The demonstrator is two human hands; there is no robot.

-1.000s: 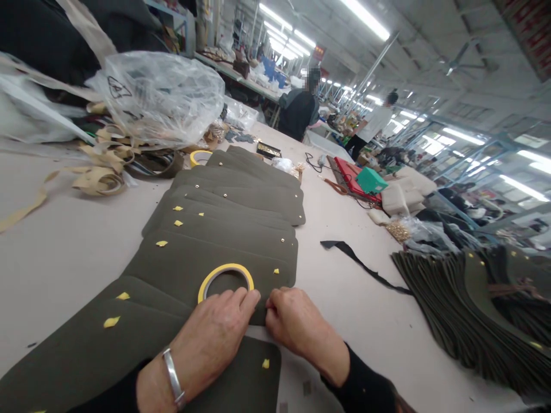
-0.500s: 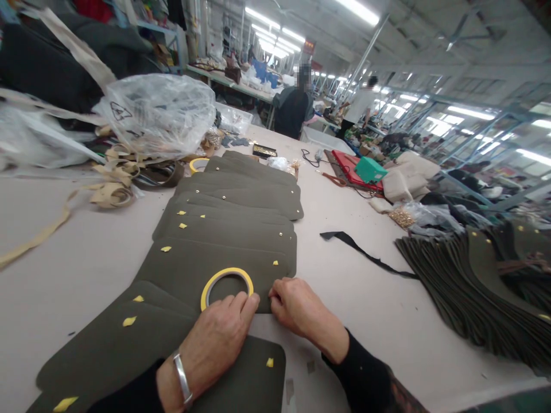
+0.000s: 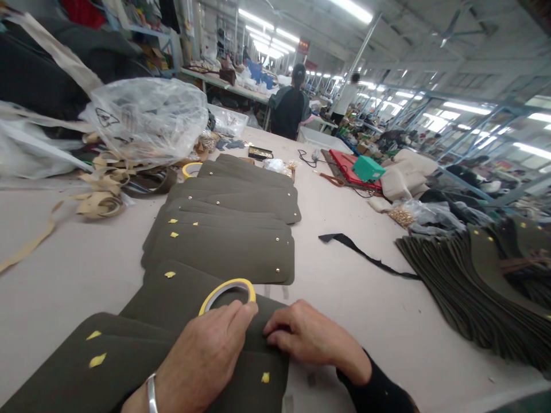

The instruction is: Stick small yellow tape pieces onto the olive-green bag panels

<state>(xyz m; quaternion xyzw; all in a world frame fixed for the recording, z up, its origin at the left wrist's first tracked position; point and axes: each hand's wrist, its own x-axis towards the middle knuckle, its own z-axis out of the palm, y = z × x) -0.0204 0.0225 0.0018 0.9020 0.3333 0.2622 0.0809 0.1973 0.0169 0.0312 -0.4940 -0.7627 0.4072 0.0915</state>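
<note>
My left hand (image 3: 210,353) is closed around the lower side of a roll of yellow tape (image 3: 232,283), which stands tilted above the panels. My right hand (image 3: 312,335) has thumb and fingers pinched together at the right end of a dark olive panel (image 3: 185,295); its fingertips partly hide that edge. A piece of yellow tape (image 3: 170,275) marks this panel's left part. Behind lies an overlapping row of similar panels (image 3: 224,246), some with small metal studs and some with yellow tape bits. More panels (image 3: 133,361) lie under my left forearm.
Plastic bags (image 3: 148,120) and tan strips (image 3: 101,203) lie at the left. A black strip (image 3: 365,252) crosses the table (image 3: 344,310) at the right, beside a thick stack of olive pieces (image 3: 465,292). A green box (image 3: 368,168) sits farther back. Two people are in the background.
The olive panel under my hands has slid toward me, uncovering a studded panel behind it. Both hands have come nearer, with the tape roll still in the left.
</note>
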